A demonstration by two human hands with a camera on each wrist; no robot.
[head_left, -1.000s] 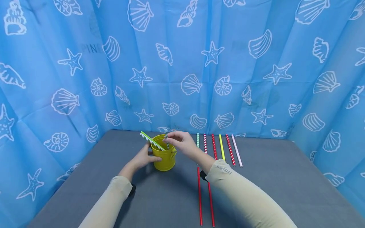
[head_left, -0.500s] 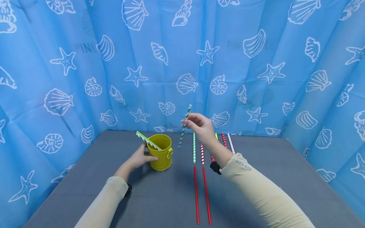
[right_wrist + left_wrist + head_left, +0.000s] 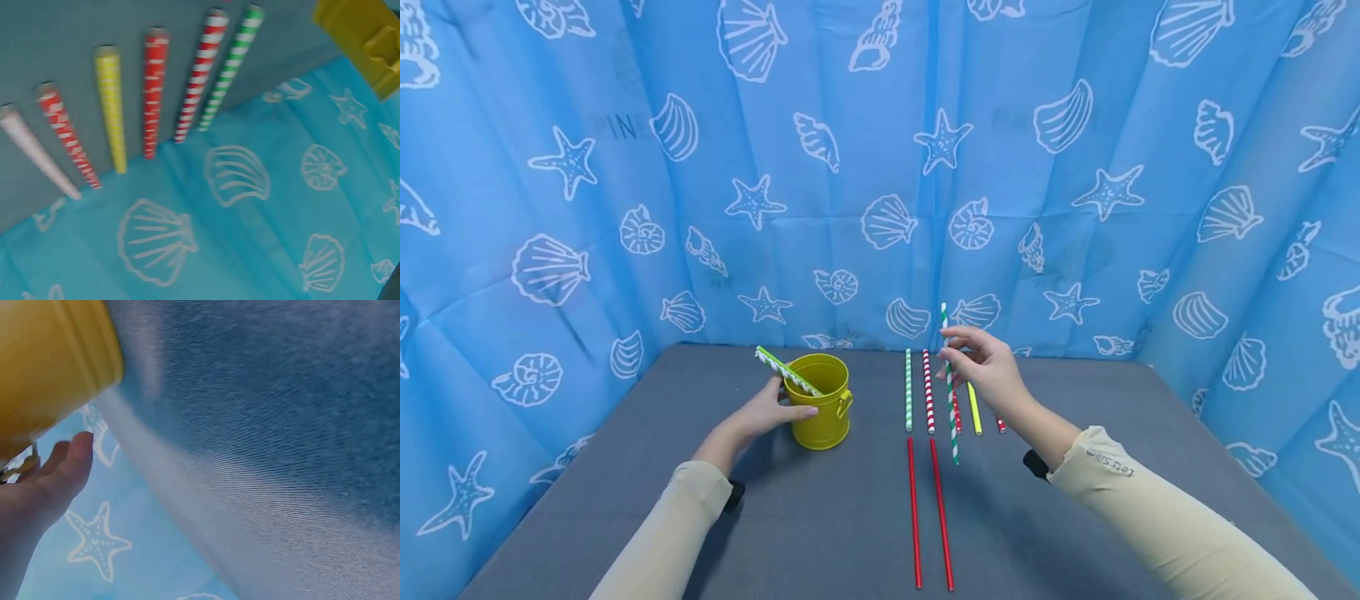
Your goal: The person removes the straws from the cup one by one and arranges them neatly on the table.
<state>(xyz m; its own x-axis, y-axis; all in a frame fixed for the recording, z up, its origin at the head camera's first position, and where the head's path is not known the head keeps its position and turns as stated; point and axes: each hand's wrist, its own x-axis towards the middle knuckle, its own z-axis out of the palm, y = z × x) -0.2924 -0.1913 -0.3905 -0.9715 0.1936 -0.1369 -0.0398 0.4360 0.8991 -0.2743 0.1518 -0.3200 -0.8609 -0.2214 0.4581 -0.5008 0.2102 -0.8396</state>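
My left hand grips the left side of a small yellow bucket, thumb across its front; the other fingers are partly hidden. A green straw and a white-patterned straw lean together out of the bucket's left rim. Raised over the row of straws, my right hand pinches a green-and-white striped paper straw near its upper part. That straw hangs nearly upright. The right wrist view shows neither this hand nor its straw. In the left wrist view, the bucket is beside the left fingers.
Behind the held straw lie a mint-striped straw, a red-striped one, a yellow one, two red patterned ones and a pale pink one. Two plain red straws lie nearer. A blue shell curtain borders the grey table.
My right hand has lifted the green-and-white striped straw out of the bucket and carried it right, over the row. My left hand stays on the bucket. The head view has shifted slightly.
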